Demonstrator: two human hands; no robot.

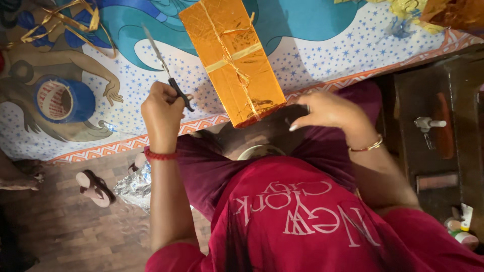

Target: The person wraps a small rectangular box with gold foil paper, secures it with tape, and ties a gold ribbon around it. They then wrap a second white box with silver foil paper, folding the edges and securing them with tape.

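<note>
From the head camera, your left hand (162,108) is closed in a fist around the black handles of a pair of scissors (166,68), the blades together and pointing up and away over the patterned bedsheet (327,45). Your right hand (327,110) is loosely open, fingers curved and spread, holding nothing; its fingertips rest at or just beside the near end of the orange foil-wrapped box (232,60), though you cannot tell whether they actually press on it. The box lies tilted across the near edge of the sheet, its lower end overhanging toward your lap, with gold ribbon (237,53) tied around it. A blue tape roll (64,100) sits toward the left edge of the sheet, loose gold ribbon (60,20) near the far left corner, and crumpled foil scraps (418,12) at the far right corner. On the floor below lie a sandal (95,187) and silver foil (133,187).

The box looks poorly balanced on that edge; with only a light touch it could slide off. The scissor tips are near the foil, so a careless swing could tear the wrap or nick the ribbon.
</note>
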